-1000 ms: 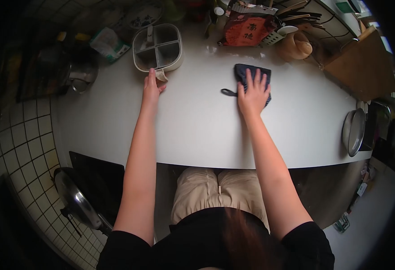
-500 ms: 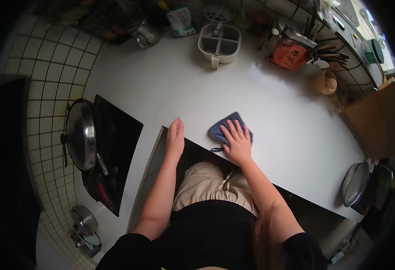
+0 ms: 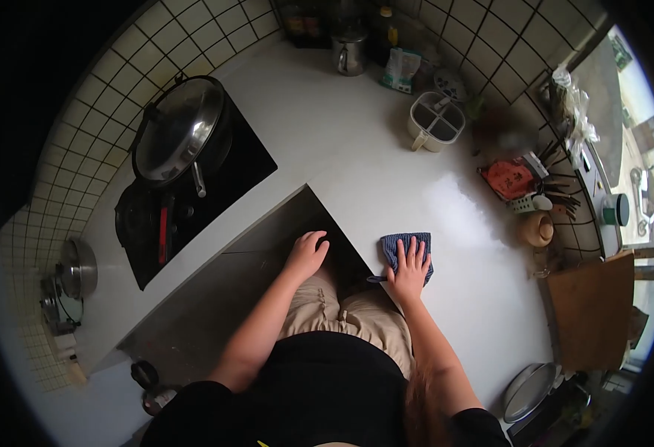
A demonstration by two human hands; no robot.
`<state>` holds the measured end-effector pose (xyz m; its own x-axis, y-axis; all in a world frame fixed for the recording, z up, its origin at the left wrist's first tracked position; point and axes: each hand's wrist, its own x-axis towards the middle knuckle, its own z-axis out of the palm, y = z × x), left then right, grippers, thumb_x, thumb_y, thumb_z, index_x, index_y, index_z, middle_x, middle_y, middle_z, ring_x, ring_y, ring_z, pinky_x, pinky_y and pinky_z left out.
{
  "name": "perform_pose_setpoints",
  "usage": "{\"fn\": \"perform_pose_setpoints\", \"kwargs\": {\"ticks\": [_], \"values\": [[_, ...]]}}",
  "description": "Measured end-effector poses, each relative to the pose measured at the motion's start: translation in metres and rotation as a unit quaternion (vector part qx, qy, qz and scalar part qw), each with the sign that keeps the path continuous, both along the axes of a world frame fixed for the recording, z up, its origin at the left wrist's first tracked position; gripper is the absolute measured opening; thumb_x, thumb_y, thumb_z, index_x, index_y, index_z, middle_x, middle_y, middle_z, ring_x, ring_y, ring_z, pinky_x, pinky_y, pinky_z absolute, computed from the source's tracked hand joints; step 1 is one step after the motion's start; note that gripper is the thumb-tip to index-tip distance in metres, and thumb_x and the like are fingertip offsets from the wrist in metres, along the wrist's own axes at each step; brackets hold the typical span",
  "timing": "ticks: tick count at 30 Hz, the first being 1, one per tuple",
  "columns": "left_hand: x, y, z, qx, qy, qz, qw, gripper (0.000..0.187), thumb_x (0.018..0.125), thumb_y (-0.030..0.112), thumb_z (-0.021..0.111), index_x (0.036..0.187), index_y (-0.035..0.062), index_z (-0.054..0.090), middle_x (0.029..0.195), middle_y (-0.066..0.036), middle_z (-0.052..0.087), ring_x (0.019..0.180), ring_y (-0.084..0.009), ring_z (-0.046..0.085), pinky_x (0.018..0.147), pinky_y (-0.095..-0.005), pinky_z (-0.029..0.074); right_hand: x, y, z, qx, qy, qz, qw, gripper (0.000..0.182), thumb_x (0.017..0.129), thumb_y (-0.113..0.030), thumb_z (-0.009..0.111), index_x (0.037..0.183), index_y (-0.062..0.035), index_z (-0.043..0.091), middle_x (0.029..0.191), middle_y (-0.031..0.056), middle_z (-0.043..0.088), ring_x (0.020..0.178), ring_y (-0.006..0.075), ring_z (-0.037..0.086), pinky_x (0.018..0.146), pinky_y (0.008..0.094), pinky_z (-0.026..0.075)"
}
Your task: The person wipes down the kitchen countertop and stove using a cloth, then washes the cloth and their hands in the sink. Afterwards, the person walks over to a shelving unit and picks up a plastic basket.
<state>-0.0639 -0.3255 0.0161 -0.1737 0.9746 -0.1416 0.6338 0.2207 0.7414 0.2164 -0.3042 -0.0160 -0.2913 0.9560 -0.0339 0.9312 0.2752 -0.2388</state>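
Observation:
My right hand [image 3: 410,274] lies flat with spread fingers on a folded dark blue cloth [image 3: 391,247], pressing it to the white countertop [image 3: 364,164] near the front edge. The cloth's small loop sticks out at its lower left. Over the gap before the counter, close to my lap, hovers my left hand [image 3: 307,255]. Its fingers are loosely bent with the thumb apart, and nothing shows in it.
Left on the black hob [image 3: 249,160] stands a lidded pan [image 3: 182,134], beside a smaller dark pan [image 3: 133,212]. At the back are a divided caddy [image 3: 437,123] and a metal pitcher [image 3: 351,56]. A red packet [image 3: 509,179], a wooden board [image 3: 591,309] and a metal bowl [image 3: 529,391] line the right side.
The view has swung left, so more of the hob shows. My left hand has come away from the counter edge and its fingers have bent. My right hand stays on the cloth.

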Motion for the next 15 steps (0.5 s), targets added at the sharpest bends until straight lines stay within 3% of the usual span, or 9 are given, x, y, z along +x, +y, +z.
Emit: {"fn": "perform_pose_setpoints", "kwargs": {"ticks": [9, 12, 13, 15], "values": [[-0.059, 0.000, -0.002, 0.092, 0.052, 0.104, 0.989, 0.029, 0.088, 0.017, 0.058, 0.111, 0.0002, 0.058, 0.112, -0.019, 0.060, 0.106, -0.0370, 0.055, 0.094, -0.0427, 0.044, -0.071, 0.101, -0.024, -0.014, 0.024, 0.024, 0.999, 0.080, 0.078, -0.034, 0.057, 0.148, -0.0134, 0.023, 0.154, 0.0218, 0.012, 0.142, 0.0437, 0.008, 0.110, 0.0607, 0.010], [-0.079, 0.008, -0.006, 0.063, 0.110, 0.113, 0.985, 0.036, 0.090, 0.022, 0.056, 0.117, -0.0001, 0.055, 0.122, -0.018, 0.055, 0.113, -0.0357, 0.052, 0.098, -0.0426, 0.042, -0.105, 0.138, -0.032, -0.015, 0.023, 0.025, 0.999, 0.080, 0.080, -0.037, 0.056, 0.149, -0.0133, 0.022, 0.155, 0.0219, 0.010, 0.142, 0.0447, 0.006, 0.110, 0.0615, 0.008], [-0.086, 0.013, -0.004, 0.017, 0.102, 0.108, 0.989, 0.043, 0.089, 0.025, 0.056, 0.124, 0.0008, 0.051, 0.133, -0.018, 0.047, 0.122, -0.0348, 0.045, 0.102, -0.0438, 0.038, -0.117, 0.149, -0.030, -0.026, 0.017, 0.027, 0.999, 0.080, 0.081, -0.039, 0.056, 0.149, -0.0134, 0.021, 0.155, 0.0218, 0.009, 0.142, 0.0446, 0.005, 0.109, 0.0619, 0.008], [-0.093, 0.025, 0.001, -0.016, 0.203, 0.119, 0.972, 0.048, 0.088, 0.026, 0.056, 0.128, 0.0015, 0.048, 0.138, -0.018, 0.042, 0.127, -0.0348, 0.040, 0.104, -0.0451, 0.036, -0.144, 0.170, -0.029, -0.031, 0.008, 0.031, 0.999, 0.080, 0.082, -0.039, 0.055, 0.149, -0.0138, 0.020, 0.155, 0.0222, 0.008, 0.141, 0.0453, 0.005, 0.109, 0.0625, 0.008]]}}
